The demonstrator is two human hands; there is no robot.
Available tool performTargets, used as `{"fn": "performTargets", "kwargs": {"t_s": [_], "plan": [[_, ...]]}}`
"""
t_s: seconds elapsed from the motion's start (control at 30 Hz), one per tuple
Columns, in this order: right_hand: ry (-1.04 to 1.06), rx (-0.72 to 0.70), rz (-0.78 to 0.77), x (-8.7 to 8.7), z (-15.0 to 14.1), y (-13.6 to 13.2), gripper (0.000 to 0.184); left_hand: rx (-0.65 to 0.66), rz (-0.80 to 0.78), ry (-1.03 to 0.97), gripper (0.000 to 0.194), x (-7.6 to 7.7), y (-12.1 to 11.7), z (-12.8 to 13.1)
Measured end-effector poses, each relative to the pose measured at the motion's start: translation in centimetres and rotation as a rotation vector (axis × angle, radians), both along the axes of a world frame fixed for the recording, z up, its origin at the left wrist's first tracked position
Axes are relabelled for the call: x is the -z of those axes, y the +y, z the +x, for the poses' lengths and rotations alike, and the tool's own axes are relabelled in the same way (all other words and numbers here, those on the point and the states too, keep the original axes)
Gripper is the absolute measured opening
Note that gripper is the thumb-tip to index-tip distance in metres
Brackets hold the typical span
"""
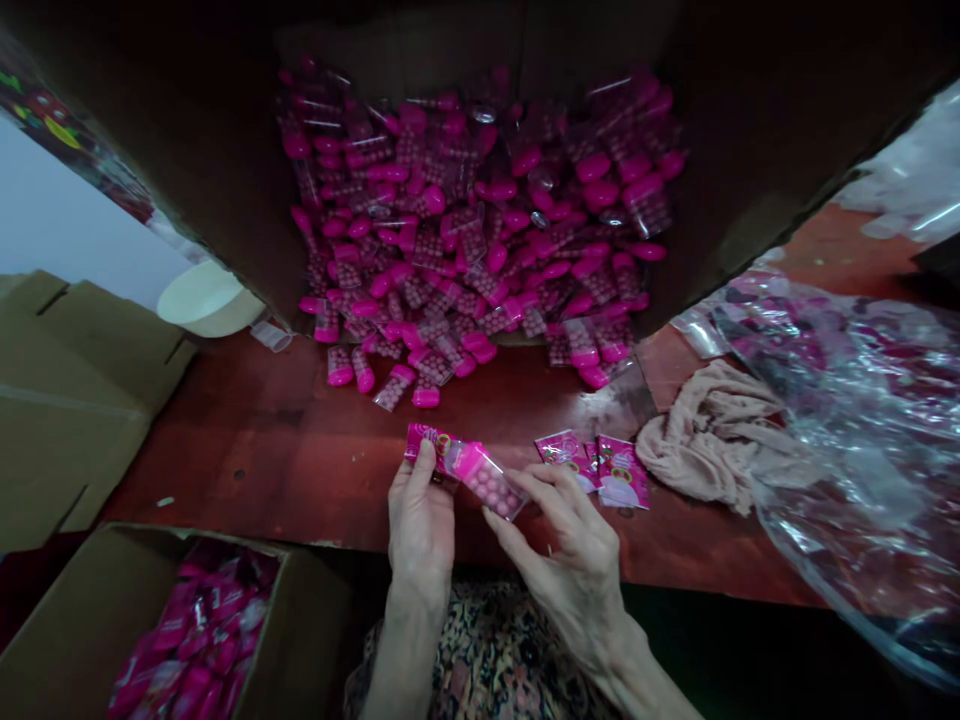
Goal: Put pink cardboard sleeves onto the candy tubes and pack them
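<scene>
Both my hands hold a clear tube of pink candy balls with a bright pink cap (480, 478), joined to a pink printed card at its left end. My left hand (421, 515) grips the card end, its thumb on top. My right hand (559, 540) pinches the clear tube from the right with its fingertips. Just right of my right fingers lie several pink printed sachets (619, 472). Farther ahead, a large heap of similar pink-capped tubes (465, 240) spills onto the red-brown tabletop (285, 450).
A cardboard box (307, 590) of pink packets stands at the lower left, below the table edge. A crumpled beige cloth (712, 440) and a large clear plastic bag (847, 450) lie on the right. Brown cardboard walls surround the heap; a white bowl (206, 298) sits behind.
</scene>
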State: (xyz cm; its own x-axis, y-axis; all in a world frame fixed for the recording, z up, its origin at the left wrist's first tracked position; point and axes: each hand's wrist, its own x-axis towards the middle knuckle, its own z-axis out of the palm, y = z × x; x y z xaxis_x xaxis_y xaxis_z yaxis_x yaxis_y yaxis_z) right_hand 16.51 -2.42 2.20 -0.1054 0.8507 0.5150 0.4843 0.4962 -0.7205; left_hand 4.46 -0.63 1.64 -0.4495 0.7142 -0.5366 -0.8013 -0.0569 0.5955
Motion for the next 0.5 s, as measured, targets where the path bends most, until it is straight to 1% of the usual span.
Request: {"fn": "performTargets", "kwargs": {"t_s": [0.13,0.23,0.37,0.43,0.5], "plan": [[-0.015,0.026,0.069,0.3,-0.4,-0.3,0.030,0.093,0.004,0.025,0.013,-0.2,-0.3,0.9],[0.012,0.024,0.101,0.5,-0.6,-0.5,0.032,0.110,0.014,-0.003,0.011,-0.1,-0.4,1.1],[0.049,0.026,0.013,0.8,-0.5,-0.3,0.029,0.161,-0.005,-0.058,0.018,0.2,-0.4,1.0],[0.090,0.032,-0.040,1.0,-0.4,-0.2,0.028,0.178,-0.002,-0.035,0.023,0.2,-0.4,1.0],[0.112,0.036,-0.058,1.3,-0.3,-0.1,0.027,0.170,0.021,0.017,0.023,0.1,-0.5,1.1]]}}
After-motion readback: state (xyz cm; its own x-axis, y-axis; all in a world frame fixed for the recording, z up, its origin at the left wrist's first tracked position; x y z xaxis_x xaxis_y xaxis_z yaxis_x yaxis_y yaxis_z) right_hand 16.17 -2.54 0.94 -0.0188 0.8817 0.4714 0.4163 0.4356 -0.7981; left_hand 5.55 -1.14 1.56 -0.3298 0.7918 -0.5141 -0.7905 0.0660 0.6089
